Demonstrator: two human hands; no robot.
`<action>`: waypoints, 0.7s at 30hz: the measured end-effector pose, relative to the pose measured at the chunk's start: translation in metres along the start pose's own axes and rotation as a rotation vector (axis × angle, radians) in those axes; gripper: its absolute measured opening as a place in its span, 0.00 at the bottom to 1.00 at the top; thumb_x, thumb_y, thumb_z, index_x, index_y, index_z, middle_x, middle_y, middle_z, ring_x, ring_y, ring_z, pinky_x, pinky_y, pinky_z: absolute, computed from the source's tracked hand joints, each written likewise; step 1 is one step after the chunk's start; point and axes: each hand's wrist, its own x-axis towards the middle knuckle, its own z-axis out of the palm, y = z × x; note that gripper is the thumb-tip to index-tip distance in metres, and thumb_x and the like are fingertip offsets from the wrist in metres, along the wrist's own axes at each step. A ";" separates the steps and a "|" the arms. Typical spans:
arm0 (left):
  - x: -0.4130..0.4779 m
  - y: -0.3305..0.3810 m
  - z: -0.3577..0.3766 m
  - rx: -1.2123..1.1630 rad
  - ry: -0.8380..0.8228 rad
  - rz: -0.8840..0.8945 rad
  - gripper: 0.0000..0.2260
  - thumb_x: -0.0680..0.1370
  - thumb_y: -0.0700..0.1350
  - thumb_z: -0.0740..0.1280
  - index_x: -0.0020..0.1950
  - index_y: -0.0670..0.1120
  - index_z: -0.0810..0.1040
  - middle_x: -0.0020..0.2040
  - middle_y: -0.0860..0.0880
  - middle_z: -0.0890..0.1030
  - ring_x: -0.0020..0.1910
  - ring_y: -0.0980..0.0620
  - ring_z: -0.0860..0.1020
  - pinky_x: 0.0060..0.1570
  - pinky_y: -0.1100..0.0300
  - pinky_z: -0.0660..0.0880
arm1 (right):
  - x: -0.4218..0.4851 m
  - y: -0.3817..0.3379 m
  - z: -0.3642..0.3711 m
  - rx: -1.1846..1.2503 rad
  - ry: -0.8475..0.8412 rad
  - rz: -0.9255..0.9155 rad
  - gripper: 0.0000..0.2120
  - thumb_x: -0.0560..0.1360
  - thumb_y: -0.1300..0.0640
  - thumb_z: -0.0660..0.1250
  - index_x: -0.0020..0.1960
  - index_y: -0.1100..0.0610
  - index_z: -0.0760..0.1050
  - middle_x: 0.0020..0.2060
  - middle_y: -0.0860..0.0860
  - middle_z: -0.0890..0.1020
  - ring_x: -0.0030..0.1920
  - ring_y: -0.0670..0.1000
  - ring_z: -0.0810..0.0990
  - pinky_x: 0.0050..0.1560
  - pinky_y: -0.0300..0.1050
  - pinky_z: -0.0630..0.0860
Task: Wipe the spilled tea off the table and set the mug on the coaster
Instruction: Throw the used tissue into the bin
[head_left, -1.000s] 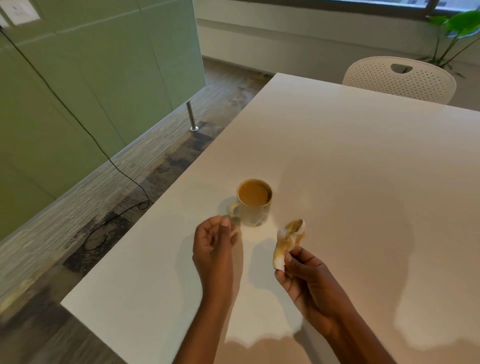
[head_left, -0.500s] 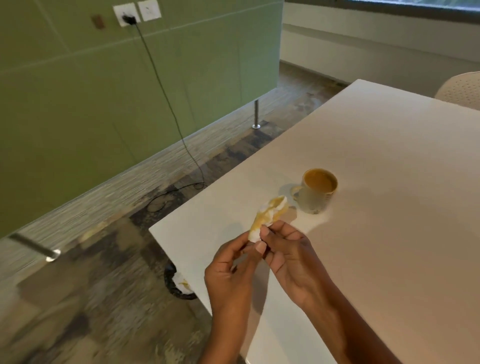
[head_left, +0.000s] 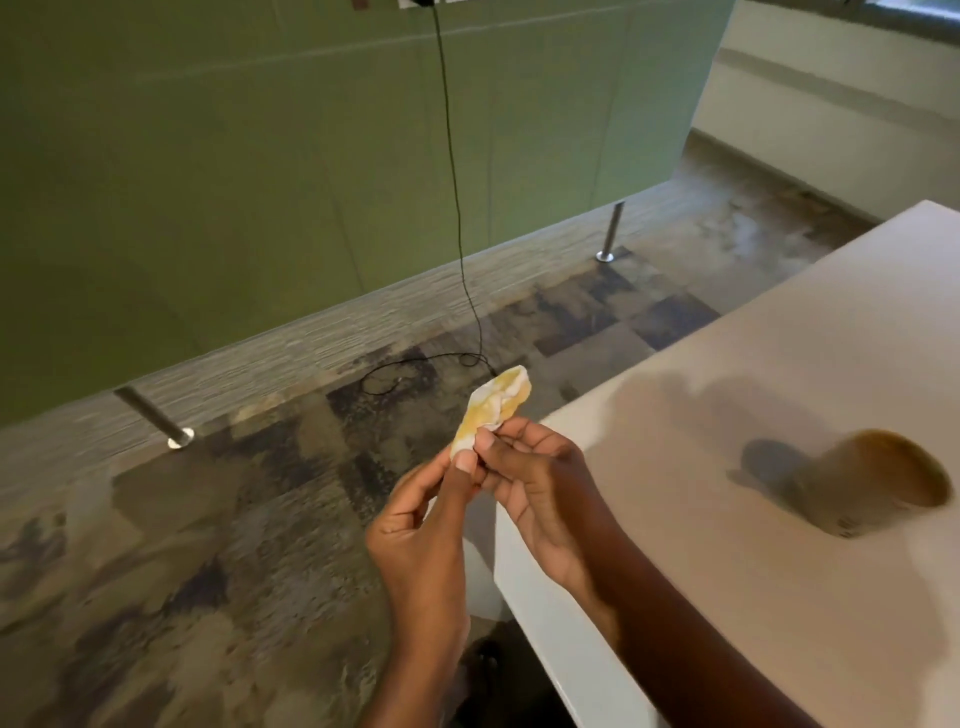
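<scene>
A crumpled white tissue (head_left: 492, 405) stained yellow-brown with tea is pinched between both hands, off the table's left corner and above the floor. My left hand (head_left: 423, 530) grips its lower end with thumb and fingers. My right hand (head_left: 535, 486) pinches it just beside, fingers closed on it. The mug (head_left: 872, 480), full of milky tea, stands on the white table (head_left: 779, 597) at the right; it is blurred by motion. No coaster is in view.
A green partition wall (head_left: 260, 182) stands at the left on metal legs (head_left: 153, 418). A black cable (head_left: 457, 208) hangs down it and coils on the patterned carpet. A dark object lies on the floor under the table's corner.
My view has swung left, so the mug now sits at the right edge. Both hands, holding the tissue together, have moved past the table's left corner over the floor.
</scene>
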 end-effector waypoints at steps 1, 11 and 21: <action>0.018 0.001 -0.005 -0.009 0.020 -0.007 0.10 0.77 0.45 0.77 0.58 0.47 0.90 0.53 0.46 0.91 0.55 0.46 0.89 0.55 0.53 0.85 | 0.016 0.004 0.010 -0.012 -0.008 0.022 0.10 0.80 0.65 0.71 0.60 0.67 0.83 0.52 0.62 0.88 0.52 0.57 0.87 0.58 0.47 0.84; 0.176 -0.026 -0.062 -0.031 0.208 -0.091 0.10 0.79 0.39 0.77 0.59 0.37 0.88 0.47 0.41 0.91 0.44 0.51 0.89 0.49 0.60 0.87 | 0.184 0.050 0.053 -0.166 0.127 0.250 0.08 0.81 0.68 0.70 0.60 0.62 0.82 0.53 0.59 0.87 0.52 0.53 0.87 0.49 0.41 0.86; 0.246 -0.160 -0.104 0.273 0.222 -0.390 0.13 0.79 0.41 0.78 0.34 0.46 0.88 0.34 0.43 0.85 0.36 0.46 0.80 0.46 0.51 0.78 | 0.294 0.082 0.032 -1.071 0.089 0.477 0.08 0.81 0.58 0.73 0.54 0.62 0.85 0.52 0.58 0.89 0.52 0.57 0.88 0.45 0.46 0.80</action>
